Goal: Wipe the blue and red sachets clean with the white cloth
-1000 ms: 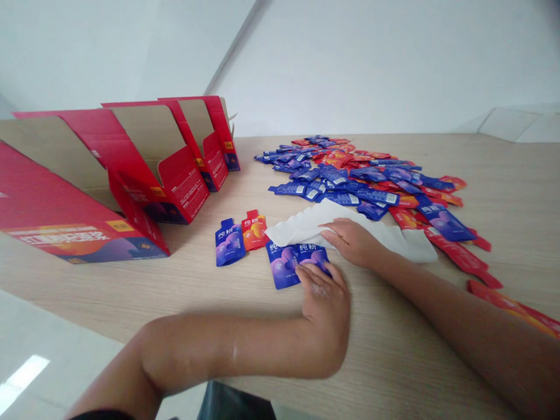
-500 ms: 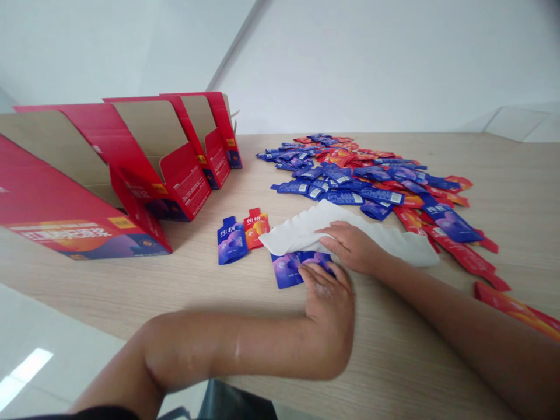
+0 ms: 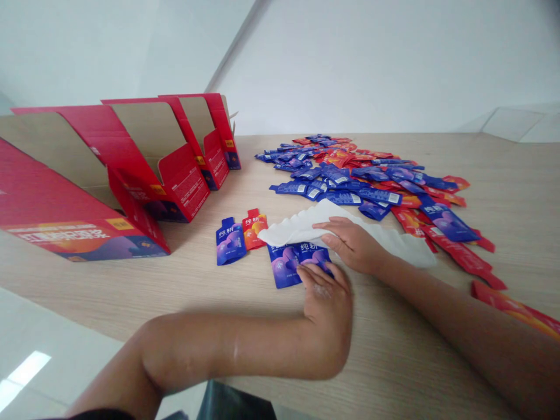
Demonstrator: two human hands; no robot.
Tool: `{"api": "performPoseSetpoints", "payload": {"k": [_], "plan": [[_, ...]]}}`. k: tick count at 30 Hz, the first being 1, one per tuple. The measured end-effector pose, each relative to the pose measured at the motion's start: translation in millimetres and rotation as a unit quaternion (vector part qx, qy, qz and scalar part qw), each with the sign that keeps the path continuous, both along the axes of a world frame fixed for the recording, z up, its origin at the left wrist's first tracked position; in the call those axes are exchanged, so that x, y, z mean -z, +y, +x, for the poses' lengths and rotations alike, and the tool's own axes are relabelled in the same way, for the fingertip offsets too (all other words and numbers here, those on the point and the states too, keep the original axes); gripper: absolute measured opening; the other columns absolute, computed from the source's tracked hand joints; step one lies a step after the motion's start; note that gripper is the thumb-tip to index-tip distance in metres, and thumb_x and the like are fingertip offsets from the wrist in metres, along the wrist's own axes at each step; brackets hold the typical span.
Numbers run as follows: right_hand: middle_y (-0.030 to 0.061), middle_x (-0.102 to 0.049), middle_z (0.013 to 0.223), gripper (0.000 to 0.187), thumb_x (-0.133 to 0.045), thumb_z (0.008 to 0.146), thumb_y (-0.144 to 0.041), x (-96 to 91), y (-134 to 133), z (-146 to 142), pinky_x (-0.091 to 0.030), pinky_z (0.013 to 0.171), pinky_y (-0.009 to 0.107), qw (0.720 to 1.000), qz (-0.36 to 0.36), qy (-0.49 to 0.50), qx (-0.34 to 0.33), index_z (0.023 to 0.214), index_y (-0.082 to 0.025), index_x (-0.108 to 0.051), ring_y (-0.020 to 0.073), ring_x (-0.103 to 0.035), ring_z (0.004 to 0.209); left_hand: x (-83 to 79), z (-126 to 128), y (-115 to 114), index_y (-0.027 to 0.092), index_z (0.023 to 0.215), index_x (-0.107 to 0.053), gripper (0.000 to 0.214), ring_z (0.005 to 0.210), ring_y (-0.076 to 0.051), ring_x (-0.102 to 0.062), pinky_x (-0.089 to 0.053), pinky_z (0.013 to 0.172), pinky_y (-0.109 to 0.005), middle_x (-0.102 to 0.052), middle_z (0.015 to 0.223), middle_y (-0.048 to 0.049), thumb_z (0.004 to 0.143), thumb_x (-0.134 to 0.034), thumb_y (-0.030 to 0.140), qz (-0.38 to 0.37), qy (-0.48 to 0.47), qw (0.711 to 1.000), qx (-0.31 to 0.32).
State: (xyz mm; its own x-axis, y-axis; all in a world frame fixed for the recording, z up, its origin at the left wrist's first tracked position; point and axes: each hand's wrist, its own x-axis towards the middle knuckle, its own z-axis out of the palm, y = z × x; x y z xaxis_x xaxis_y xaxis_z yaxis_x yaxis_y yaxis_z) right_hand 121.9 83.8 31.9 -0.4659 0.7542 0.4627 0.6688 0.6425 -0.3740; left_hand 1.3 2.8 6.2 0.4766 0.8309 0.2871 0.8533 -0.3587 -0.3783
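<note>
A blue pouch (image 3: 291, 261) lies flat on the wooden table (image 3: 245, 291) in front of me. My left hand (image 3: 326, 297) presses its near right corner with flat fingertips. My right hand (image 3: 350, 242) lies flat on a white cloth (image 3: 301, 227), which covers the pouch's top edge. Left of them lie a smaller blue pouch (image 3: 230, 242) and a red-orange pouch (image 3: 254, 224), side by side.
A big heap of blue and red pouches (image 3: 367, 184) spreads across the table behind the cloth and to the right. Three open red cardboard display boxes (image 3: 166, 163) stand in a row at the left. A red pouch (image 3: 516, 306) lies near the right edge.
My right hand slid the white cloth down over the blue pouch and then back up, so more of the pouch shows again. My left hand stayed on the pouch.
</note>
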Motion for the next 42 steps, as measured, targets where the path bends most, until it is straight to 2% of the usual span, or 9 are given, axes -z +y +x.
{"api": "performPoseSetpoints", "payload": {"k": [4,8,14,18,21,26,35,39,42], "plan": [[0.0100,-0.064,0.113,0.039,-0.033,0.093,-0.035,2.4,-3,-8,-0.034,0.098,0.040,0.997,-0.043,-0.034,-0.047,0.107,-0.015,-0.063,0.0216,-0.056,0.107,-1.6,1,0,-0.001,0.110,-0.057,0.036,0.093,-0.034,-0.062,-0.046,0.084,-0.054,-0.064,0.099,-0.0291,0.082,-0.049,0.020,0.021,0.011,1.000,-0.010],[0.0096,-0.065,0.111,0.041,-0.031,0.093,-0.038,4.8,4,0,-0.037,0.095,0.039,0.998,-0.048,-0.043,-0.012,0.106,-0.016,-0.064,0.0224,-0.057,0.106,-0.7,1,0,0.002,0.114,-0.054,0.036,0.095,-0.034,-0.061,-0.045,0.085,-0.054,-0.064,0.101,-0.0290,0.082,-0.048,0.019,0.014,0.026,0.999,-0.014],[0.0099,-0.067,0.105,0.044,-0.029,0.094,-0.040,7.8,15,13,-0.038,0.093,0.039,0.997,-0.047,-0.053,0.029,0.093,-0.017,-0.066,0.0240,-0.057,0.104,2.5,0,0,0.002,0.116,-0.053,0.040,0.097,-0.035,-0.060,-0.044,0.084,-0.057,-0.063,0.102,-0.0302,0.081,-0.051,0.021,0.002,0.015,1.000,-0.001],[0.0124,-0.064,0.111,0.041,-0.031,0.094,-0.037,6.3,10,8,-0.035,0.096,0.042,0.998,-0.018,-0.043,0.029,0.105,-0.013,-0.063,0.0241,-0.056,0.105,0.5,-1,1,0.002,0.114,-0.055,0.038,0.095,-0.033,-0.062,-0.046,0.083,-0.056,-0.065,0.100,-0.0273,0.079,-0.054,0.018,-0.004,-0.005,1.000,-0.002],[0.0118,-0.063,0.113,0.040,-0.032,0.094,-0.035,2.5,2,0,-0.032,0.099,0.041,1.000,-0.008,-0.018,0.000,0.109,-0.013,-0.061,0.0224,-0.055,0.108,0.1,-1,2,0.004,0.114,-0.056,0.038,0.094,-0.033,-0.062,-0.046,0.082,-0.057,-0.066,0.100,-0.0255,0.079,-0.054,0.019,0.003,0.003,1.000,-0.005],[0.0095,-0.066,0.106,0.041,-0.031,0.094,-0.037,0.3,-4,-10,-0.037,0.095,0.037,0.996,-0.050,-0.042,-0.055,0.098,-0.016,-0.065,0.0209,-0.058,0.102,1.1,1,1,0.000,0.110,-0.057,0.037,0.092,-0.034,-0.062,-0.046,0.082,-0.055,-0.066,0.098,-0.0268,0.081,-0.050,0.022,0.038,0.026,0.999,-0.010],[0.0121,-0.065,0.109,0.040,-0.031,0.094,-0.036,11.2,13,9,-0.034,0.097,0.042,0.996,-0.045,-0.076,0.005,0.106,-0.015,-0.063,0.0236,-0.058,0.103,2.5,-1,0,0.004,0.115,-0.054,0.038,0.095,-0.034,-0.062,-0.045,0.083,-0.056,-0.065,0.101,-0.0265,0.080,-0.050,0.019,0.023,0.038,0.999,-0.006],[0.0130,-0.063,0.113,0.040,-0.032,0.093,-0.036,5.4,7,5,-0.030,0.101,0.042,0.999,-0.031,-0.043,0.010,0.112,-0.013,-0.060,0.0231,-0.055,0.107,1.7,-1,1,0.003,0.113,-0.055,0.038,0.093,-0.033,-0.062,-0.046,0.082,-0.056,-0.066,0.099,-0.0268,0.080,-0.052,0.018,0.020,0.020,1.000,-0.005],[0.0115,-0.065,0.110,0.038,-0.033,0.094,-0.035,-3.6,-4,-5,-0.030,0.102,0.040,0.998,-0.043,-0.017,-0.031,0.105,-0.014,-0.062,0.0213,-0.056,0.106,-2.4,0,1,0.001,0.110,-0.057,0.036,0.091,-0.033,-0.063,-0.047,0.080,-0.054,-0.066,0.096,-0.0278,0.079,-0.050,0.018,0.032,0.019,0.999,-0.004]]}}
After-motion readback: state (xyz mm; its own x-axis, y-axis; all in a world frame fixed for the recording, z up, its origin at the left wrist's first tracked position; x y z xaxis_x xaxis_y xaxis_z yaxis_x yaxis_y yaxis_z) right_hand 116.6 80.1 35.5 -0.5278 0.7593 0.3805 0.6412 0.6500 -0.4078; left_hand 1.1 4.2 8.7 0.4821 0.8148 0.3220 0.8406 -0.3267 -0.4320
